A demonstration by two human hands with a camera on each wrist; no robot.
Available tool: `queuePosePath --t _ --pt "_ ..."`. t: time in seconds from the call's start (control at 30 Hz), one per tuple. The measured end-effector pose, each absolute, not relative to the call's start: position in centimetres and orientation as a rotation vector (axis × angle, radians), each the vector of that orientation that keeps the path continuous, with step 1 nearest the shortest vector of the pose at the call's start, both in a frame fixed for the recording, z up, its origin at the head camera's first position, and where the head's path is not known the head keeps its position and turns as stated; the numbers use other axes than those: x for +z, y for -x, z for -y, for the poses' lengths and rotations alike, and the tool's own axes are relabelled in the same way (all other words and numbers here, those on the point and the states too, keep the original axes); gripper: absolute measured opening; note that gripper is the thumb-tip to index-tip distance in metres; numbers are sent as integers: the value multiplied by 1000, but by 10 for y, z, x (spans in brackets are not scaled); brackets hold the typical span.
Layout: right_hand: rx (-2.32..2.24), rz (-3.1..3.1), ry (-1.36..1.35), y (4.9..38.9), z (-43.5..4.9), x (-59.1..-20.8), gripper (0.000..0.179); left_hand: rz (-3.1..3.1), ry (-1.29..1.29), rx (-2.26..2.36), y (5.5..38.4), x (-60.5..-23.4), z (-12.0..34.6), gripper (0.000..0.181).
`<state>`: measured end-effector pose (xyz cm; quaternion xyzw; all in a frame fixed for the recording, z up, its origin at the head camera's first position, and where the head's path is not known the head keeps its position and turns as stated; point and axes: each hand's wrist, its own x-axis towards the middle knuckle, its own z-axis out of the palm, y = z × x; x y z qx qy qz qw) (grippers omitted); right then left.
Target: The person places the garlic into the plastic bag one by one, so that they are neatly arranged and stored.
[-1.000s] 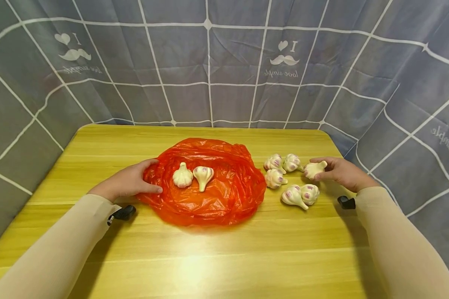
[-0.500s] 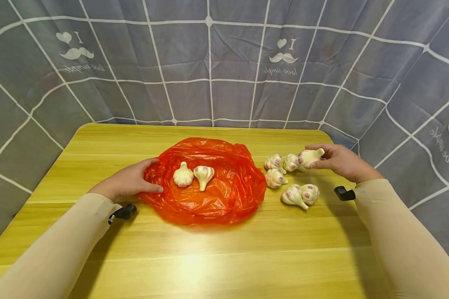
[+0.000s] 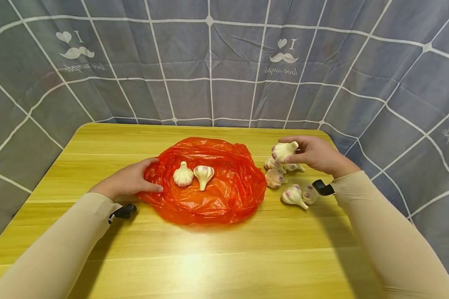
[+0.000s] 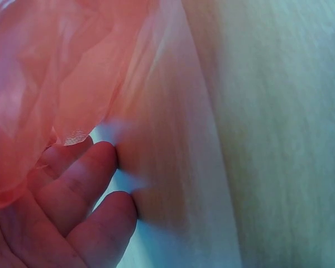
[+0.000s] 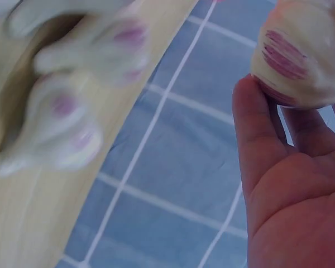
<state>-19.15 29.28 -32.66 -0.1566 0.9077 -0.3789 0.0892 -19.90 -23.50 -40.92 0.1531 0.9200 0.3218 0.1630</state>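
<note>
In the head view my left hand holds the left edge of a crumpled red plastic bag, with the thumb lying over its rim. The left wrist view has the film draped across the fingers. Two garlic bulbs lie on the bag's open left part. My right hand pinches a pale garlic bulb, raised over the group to the bag's right. Purple streaks mark this bulb at the fingertips in the right wrist view.
Several more garlic bulbs lie on the wooden table right of the bag, some partly behind the held one. A grey-blue checked curtain hangs along the back and sides.
My right hand has lifted the garlic bulb from the right side of the group and carried it leftward over the others. The left hand and the bag have stayed in place.
</note>
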Motion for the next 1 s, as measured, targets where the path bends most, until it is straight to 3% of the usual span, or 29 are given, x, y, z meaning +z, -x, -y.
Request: queuePosePath --t 1.0 --pt "-960 -2604 794 211 -159 -349 56 -2603 -415 938 200 -410 234 113"
